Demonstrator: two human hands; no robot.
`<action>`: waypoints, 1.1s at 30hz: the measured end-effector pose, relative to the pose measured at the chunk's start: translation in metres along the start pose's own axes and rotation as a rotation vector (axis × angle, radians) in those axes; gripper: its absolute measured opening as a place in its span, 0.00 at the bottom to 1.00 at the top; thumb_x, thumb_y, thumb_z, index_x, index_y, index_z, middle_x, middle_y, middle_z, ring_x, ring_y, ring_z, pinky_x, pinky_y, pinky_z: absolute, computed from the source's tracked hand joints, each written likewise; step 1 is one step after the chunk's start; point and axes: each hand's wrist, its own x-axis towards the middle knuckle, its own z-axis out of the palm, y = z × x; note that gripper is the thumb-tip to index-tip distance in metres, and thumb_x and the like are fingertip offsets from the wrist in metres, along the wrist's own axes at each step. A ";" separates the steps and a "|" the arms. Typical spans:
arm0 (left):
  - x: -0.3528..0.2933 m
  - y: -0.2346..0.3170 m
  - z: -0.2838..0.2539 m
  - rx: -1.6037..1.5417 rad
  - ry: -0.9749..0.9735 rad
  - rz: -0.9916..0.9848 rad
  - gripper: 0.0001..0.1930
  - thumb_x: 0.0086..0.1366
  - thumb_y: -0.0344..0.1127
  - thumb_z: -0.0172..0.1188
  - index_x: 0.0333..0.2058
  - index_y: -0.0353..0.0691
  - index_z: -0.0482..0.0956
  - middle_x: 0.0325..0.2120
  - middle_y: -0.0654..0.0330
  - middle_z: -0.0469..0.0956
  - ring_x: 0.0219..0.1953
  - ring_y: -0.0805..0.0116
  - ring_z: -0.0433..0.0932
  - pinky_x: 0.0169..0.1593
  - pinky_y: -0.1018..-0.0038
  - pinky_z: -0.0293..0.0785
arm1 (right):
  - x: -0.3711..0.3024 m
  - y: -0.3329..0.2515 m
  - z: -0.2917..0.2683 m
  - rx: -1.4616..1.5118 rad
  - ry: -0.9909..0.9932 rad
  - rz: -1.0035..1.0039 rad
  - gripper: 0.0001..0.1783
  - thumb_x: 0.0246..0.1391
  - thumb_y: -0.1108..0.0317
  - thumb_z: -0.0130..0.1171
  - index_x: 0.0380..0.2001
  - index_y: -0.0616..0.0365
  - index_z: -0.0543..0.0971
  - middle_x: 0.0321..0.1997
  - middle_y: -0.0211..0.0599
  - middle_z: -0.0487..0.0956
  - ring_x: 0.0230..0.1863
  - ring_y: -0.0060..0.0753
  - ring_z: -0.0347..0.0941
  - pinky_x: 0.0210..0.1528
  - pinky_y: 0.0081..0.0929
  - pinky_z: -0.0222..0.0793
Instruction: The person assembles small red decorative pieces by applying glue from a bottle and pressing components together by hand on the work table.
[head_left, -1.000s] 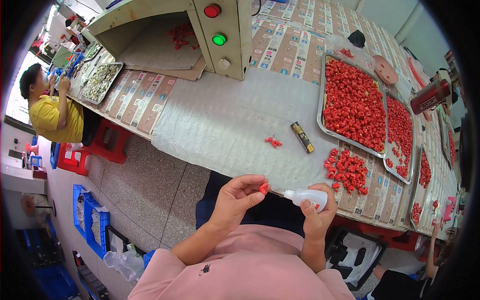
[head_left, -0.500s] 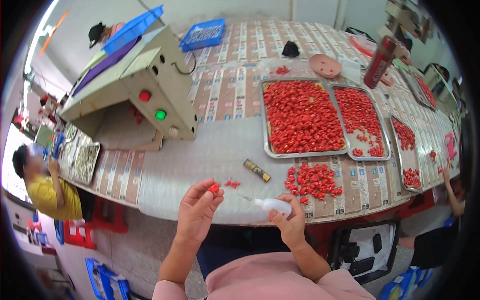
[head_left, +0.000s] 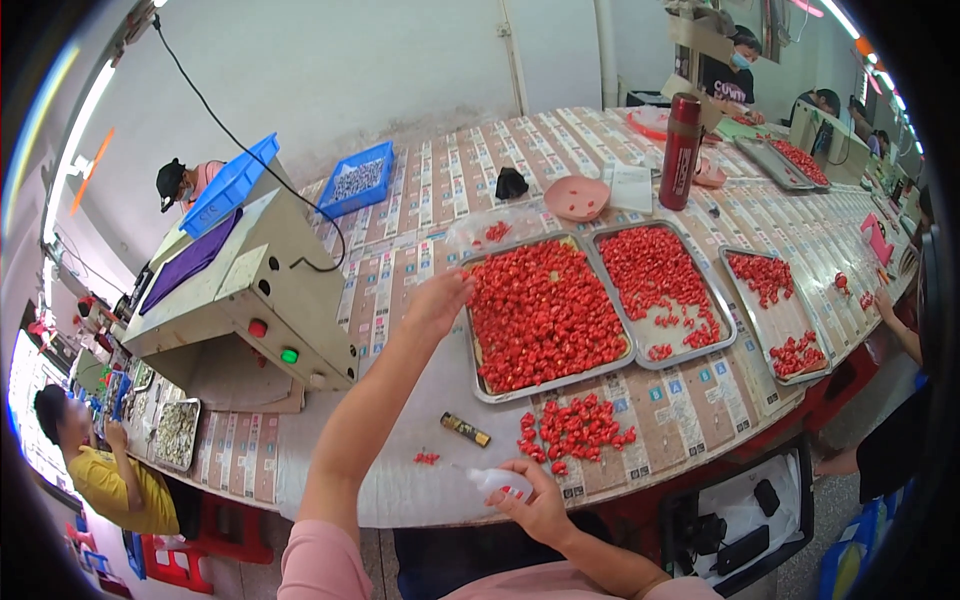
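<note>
My left hand (head_left: 440,303) is stretched out to the left edge of a large metal tray (head_left: 552,390) heaped with small red pieces (head_left: 545,315). Its fingers are drawn together at the rim; what they hold, if anything, is hidden. Low at the table's front edge, my right hand (head_left: 540,508) grips a white squeeze bottle (head_left: 497,484) with a thin needle tip pointing left. Just beyond the bottle lies a dark and gold cylinder (head_left: 465,430). A few small red bits (head_left: 427,458) lie left of it, and a loose pile of red pieces (head_left: 578,430) lies right of it.
A beige box machine (head_left: 250,290) with red and green buttons stands at left. More metal trays (head_left: 690,352) of red pieces sit to the right. Behind them are a red flask (head_left: 681,150), a pink dish (head_left: 577,198) and a blue basket (head_left: 357,180). Other people work around the table.
My left hand has gone from near the bottle, where it pinched a red piece, forward to the big tray. My right hand keeps the bottle. The view has tilted up and turned right.
</note>
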 end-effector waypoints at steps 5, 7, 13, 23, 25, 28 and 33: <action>0.077 0.033 0.033 -0.205 0.219 -0.069 0.18 0.61 0.27 0.55 0.48 0.26 0.63 0.42 0.50 0.71 0.45 0.59 0.73 0.50 0.74 0.72 | 0.001 0.004 0.005 -0.012 -0.052 -0.001 0.21 0.51 0.71 0.62 0.46 0.63 0.67 0.39 0.36 0.75 0.37 0.23 0.76 0.39 0.19 0.72; 0.080 0.024 0.041 -0.164 0.166 -0.066 0.20 0.60 0.28 0.55 0.49 0.27 0.63 0.43 0.50 0.71 0.46 0.59 0.73 0.50 0.73 0.71 | 0.001 0.004 0.003 0.012 -0.020 0.012 0.22 0.50 0.68 0.63 0.46 0.62 0.69 0.39 0.35 0.75 0.36 0.22 0.74 0.38 0.19 0.71; 0.001 0.010 0.011 0.225 -0.192 0.070 0.21 0.63 0.31 0.53 0.53 0.29 0.64 0.43 0.55 0.72 0.45 0.66 0.73 0.49 0.73 0.71 | 0.001 -0.003 -0.006 -0.020 0.029 -0.007 0.23 0.51 0.60 0.63 0.46 0.59 0.71 0.39 0.33 0.75 0.35 0.19 0.70 0.37 0.19 0.68; -0.230 0.092 -0.197 1.389 -0.168 0.099 0.19 0.61 0.46 0.58 0.43 0.37 0.79 0.41 0.47 0.77 0.40 0.55 0.78 0.45 0.60 0.72 | 0.003 -0.010 -0.010 -0.022 -0.136 0.016 0.23 0.53 0.56 0.59 0.48 0.56 0.67 0.42 0.32 0.74 0.37 0.18 0.67 0.38 0.20 0.65; -0.235 0.103 -0.248 1.719 0.268 0.283 0.15 0.64 0.41 0.55 0.39 0.34 0.80 0.36 0.47 0.79 0.38 0.55 0.78 0.44 0.61 0.72 | 0.003 -0.010 -0.010 -0.062 -0.133 0.029 0.23 0.53 0.56 0.59 0.47 0.56 0.67 0.42 0.32 0.74 0.37 0.18 0.67 0.38 0.19 0.64; -0.216 0.118 -0.366 1.880 0.667 0.497 0.16 0.65 0.41 0.54 0.43 0.34 0.77 0.40 0.50 0.77 0.41 0.57 0.76 0.44 0.64 0.72 | 0.003 -0.006 -0.002 -0.080 -0.112 -0.004 0.23 0.53 0.56 0.60 0.47 0.56 0.67 0.42 0.32 0.74 0.37 0.18 0.66 0.38 0.19 0.64; -0.147 0.118 -0.488 0.278 0.460 0.476 0.28 0.61 0.54 0.44 0.56 0.47 0.54 0.56 0.56 0.54 0.56 0.57 0.55 0.56 0.59 0.54 | 0.000 -0.021 0.002 -0.119 -0.102 0.043 0.24 0.53 0.55 0.60 0.48 0.55 0.67 0.41 0.30 0.73 0.38 0.19 0.67 0.39 0.19 0.65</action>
